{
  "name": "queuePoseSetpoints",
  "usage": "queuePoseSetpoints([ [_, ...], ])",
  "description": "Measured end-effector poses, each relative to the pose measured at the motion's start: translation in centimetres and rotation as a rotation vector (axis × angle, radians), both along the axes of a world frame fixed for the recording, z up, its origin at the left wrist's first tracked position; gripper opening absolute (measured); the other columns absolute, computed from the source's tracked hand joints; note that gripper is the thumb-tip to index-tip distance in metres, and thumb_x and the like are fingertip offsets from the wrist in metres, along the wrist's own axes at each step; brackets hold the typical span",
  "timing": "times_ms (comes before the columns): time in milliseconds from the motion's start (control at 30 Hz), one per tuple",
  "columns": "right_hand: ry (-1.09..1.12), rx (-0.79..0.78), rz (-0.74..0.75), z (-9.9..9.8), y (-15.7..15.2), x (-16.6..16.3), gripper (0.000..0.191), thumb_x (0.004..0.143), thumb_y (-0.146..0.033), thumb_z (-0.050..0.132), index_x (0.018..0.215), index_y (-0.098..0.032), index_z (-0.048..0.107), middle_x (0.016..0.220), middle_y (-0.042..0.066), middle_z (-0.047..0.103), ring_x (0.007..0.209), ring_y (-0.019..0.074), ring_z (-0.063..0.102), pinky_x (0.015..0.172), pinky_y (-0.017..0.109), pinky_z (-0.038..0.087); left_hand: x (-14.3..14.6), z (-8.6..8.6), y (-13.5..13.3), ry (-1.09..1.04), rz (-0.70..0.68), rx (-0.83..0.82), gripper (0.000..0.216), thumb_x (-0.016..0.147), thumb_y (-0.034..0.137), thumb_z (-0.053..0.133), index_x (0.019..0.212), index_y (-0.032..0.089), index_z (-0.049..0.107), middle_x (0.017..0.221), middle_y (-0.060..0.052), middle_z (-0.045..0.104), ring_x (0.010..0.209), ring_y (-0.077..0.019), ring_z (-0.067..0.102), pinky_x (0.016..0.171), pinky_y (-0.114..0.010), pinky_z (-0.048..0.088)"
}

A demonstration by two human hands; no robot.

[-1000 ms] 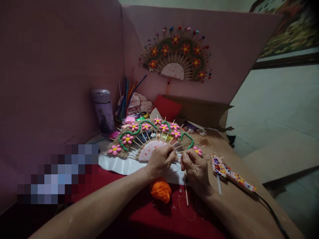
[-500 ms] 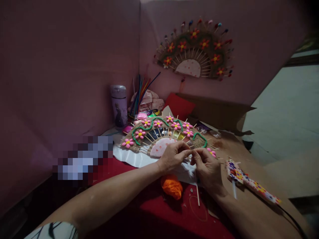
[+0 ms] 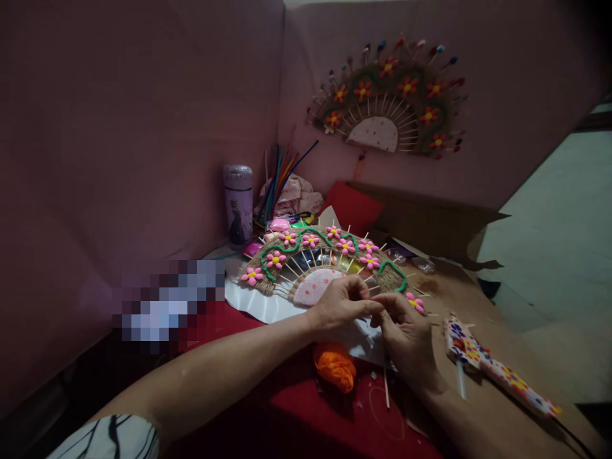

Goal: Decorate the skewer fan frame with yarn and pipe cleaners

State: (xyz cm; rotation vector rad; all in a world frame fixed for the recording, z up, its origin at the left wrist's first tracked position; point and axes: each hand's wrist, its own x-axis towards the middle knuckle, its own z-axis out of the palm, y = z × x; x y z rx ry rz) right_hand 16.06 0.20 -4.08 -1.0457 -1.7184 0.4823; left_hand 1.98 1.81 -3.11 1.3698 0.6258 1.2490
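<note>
My left hand (image 3: 345, 305) and my right hand (image 3: 404, 328) meet in front of the decorated fan, fingertips pinched together. Whatever sits between the fingers is too small or hidden to make out. A thin wooden stick (image 3: 387, 387) shows below my right hand; I cannot tell whether it is held or lies on the red cloth. Just behind my hands, the twine-wrapped fan (image 3: 306, 250) carries pink flowers and a green wavy trim, with a dotted white half-circle (image 3: 310, 287) at its base. An orange ball of yarn (image 3: 336, 366) lies below my left hand.
A flower-patterned glue gun (image 3: 497, 366) lies on cardboard at right, its cord trailing off. Behind the fan stand a purple bottle (image 3: 239, 207) and colourful pipe cleaners (image 3: 282, 182). Another finished-looking fan (image 3: 396, 95) hangs on the pink wall. White paper (image 3: 253, 303) lies under the near fan.
The whole view has shifted, so things appear slightly further right and lower. My pinched fingers have changed position a little, my right fingertips now lying closer against the left ones.
</note>
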Motion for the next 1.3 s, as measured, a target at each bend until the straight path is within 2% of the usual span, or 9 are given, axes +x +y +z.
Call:
queuePoseSetpoints([
  [200,-0.032,-0.004,0.012,-0.2,0.1,0.2,0.008,0.080,-0.025,0.055,0.078,-0.019,0.059,0.062,-0.001,0.059,0.055,0.0130,0.055,0.051,0.023,0.043,0.0,0.4,-0.4,0.056,0.081,0.041,0.025,0.061,0.024,0.072,0.064,0.015,0.049,0.056,0.006,0.048,0.051,-0.0072,0.046,0.051,-0.021,0.036],
  [367,-0.053,-0.014,0.006,-0.3,0.1,0.3,0.010,0.080,-0.027,0.056,0.075,-0.020,0.060,0.062,-0.001,0.060,0.055,0.0133,0.056,0.050,0.023,0.043,-0.3,0.9,-0.5,0.220,0.198,0.108,0.017,0.060,0.020,0.071,0.065,0.014,0.056,0.060,0.004,0.051,0.056,-0.0074,0.043,0.053,-0.021,0.034],
  [500,-0.061,0.002,-0.027,-0.2,0.1,0.3,0.013,0.080,-0.030,0.057,0.075,-0.020,0.061,0.060,-0.001,0.060,0.054,0.0142,0.056,0.050,0.023,0.043,-0.5,1.1,-0.4,0.226,0.170,0.128,0.014,0.060,0.017,0.071,0.066,0.014,0.059,0.064,0.002,0.056,0.061,-0.0097,0.049,0.057,-0.022,0.038],
  [633,-0.059,-0.026,-0.027,-0.2,0.1,0.4,0.013,0.079,-0.032,0.059,0.077,-0.020,0.064,0.065,0.001,0.063,0.058,0.0153,0.057,0.053,0.024,0.044,-0.4,0.9,-0.3,0.083,0.013,-0.018,0.015,0.060,0.016,0.069,0.067,0.014,0.056,0.060,0.003,0.054,0.057,-0.0098,0.051,0.056,-0.023,0.040],
  [767,0.045,-0.043,0.081,-0.2,0.3,0.4,0.013,0.077,-0.033,0.062,0.077,-0.020,0.066,0.072,0.002,0.066,0.065,0.0163,0.059,0.057,0.025,0.046,-0.4,0.5,0.0,-0.005,-0.036,-0.087,0.021,0.056,0.018,0.073,0.067,0.013,0.055,0.060,0.003,0.054,0.056,-0.0077,0.050,0.057,-0.022,0.039],
  [900,0.169,-0.019,0.167,-0.4,0.6,0.5,0.010,0.075,-0.031,0.065,0.073,-0.021,0.066,0.072,0.001,0.064,0.068,0.0165,0.059,0.061,0.026,0.048,-0.6,0.6,0.3,-0.097,-0.108,-0.179,0.034,0.051,0.031,0.079,0.068,0.011,0.057,0.060,0.002,0.057,0.055,-0.0077,0.052,0.056,-0.023,0.041],
  [1133,0.005,0.006,0.100,-0.8,0.7,0.9,0.009,0.079,-0.027,0.060,0.084,-0.021,0.065,0.078,0.002,0.065,0.066,0.0158,0.059,0.060,0.026,0.046,-0.6,0.8,0.0,-0.120,-0.067,-0.278,0.040,0.052,0.040,0.078,0.074,0.010,0.064,0.057,0.000,0.059,0.051,-0.0096,0.054,0.056,-0.026,0.044],
  [1200,-0.038,0.033,0.090,-0.7,0.7,0.9,0.009,0.081,-0.026,0.058,0.085,-0.021,0.064,0.077,0.002,0.065,0.066,0.0155,0.058,0.059,0.025,0.046,-0.4,0.8,-0.1,-0.092,-0.042,-0.260,0.034,0.056,0.038,0.075,0.074,0.010,0.065,0.057,0.000,0.059,0.052,-0.0102,0.055,0.057,-0.027,0.045],
  [1300,-0.104,0.123,0.044,-0.6,0.5,0.9,0.007,0.081,-0.024,0.058,0.084,-0.021,0.063,0.075,0.001,0.063,0.065,0.0146,0.057,0.057,0.024,0.044,-0.3,0.7,-0.2,0.022,0.037,-0.143,0.022,0.057,0.025,0.074,0.074,0.012,0.066,0.062,0.000,0.059,0.059,-0.0105,0.054,0.059,-0.024,0.043],
])
